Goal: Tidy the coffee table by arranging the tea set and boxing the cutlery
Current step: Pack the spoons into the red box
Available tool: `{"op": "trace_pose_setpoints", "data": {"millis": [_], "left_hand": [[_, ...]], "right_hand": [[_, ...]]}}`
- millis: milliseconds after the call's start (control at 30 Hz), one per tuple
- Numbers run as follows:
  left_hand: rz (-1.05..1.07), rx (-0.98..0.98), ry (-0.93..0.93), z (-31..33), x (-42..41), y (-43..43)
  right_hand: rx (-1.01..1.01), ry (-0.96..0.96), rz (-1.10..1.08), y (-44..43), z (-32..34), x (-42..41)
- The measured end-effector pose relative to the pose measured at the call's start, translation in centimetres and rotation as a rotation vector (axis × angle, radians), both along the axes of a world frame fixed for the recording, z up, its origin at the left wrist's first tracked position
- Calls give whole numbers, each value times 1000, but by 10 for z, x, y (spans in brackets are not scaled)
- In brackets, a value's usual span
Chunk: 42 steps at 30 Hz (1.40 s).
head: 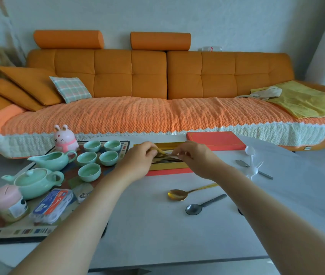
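Head view: left hand (137, 158) and right hand (194, 155) fingers pinch gold cutlery (160, 153) over open box (167, 165).

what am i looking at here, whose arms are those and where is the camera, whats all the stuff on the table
This is one picture from a wide-angle camera worn on a person's head, looking forward and down, so the two bare arms are that person's own. No machine is involved.

The left hand and right hand meet over an open red box with a gold lining, together handling a gold-coloured piece of cutlery; exactly what it is cannot be told. The box's red lid lies behind it.

On the white table still wait a gold spoon, a dark grey spoon, a small metal knife and clear plastic cutlery.

To the left, on a patterned mat, stand a pale green teapot, a matching pitcher and five green cups.
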<state>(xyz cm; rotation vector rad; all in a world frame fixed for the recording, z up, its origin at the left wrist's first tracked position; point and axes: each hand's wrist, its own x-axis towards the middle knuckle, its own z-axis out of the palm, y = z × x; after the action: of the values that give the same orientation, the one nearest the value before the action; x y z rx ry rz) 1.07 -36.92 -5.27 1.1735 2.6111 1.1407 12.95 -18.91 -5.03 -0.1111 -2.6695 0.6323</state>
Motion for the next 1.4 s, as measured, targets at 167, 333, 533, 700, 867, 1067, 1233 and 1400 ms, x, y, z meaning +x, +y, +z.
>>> {"op": "trace_pose_setpoints", "data": {"millis": [167,333,533,700,867,1067,1233,1400], "left_hand": [[132,-3,-108,-9,-24,-5],[185,-135,92,-17,-27,-8],[-11,-217,280,-28,-26,-13],[-76,-330,364,-34,-25,-15],[-86,-371,369,-36,-26,-15],[-74,-381,405,-35,-22,-13],[-61,-412,396,-36,-22,-12],[-53,-408,431,-36,-18,-8]], "right_hand": [[118,47,-71,6,-16,-19],[76,-28,-70,2,-29,-40],[39,-177,-94,2,-27,-51],[32,-232,-119,7,-25,-51],[23,-238,-94,4,-23,-47],[9,-187,-70,1,-21,-38],[13,-191,-58,1,-21,-31],[-52,-176,-98,9,-24,-30]]}}
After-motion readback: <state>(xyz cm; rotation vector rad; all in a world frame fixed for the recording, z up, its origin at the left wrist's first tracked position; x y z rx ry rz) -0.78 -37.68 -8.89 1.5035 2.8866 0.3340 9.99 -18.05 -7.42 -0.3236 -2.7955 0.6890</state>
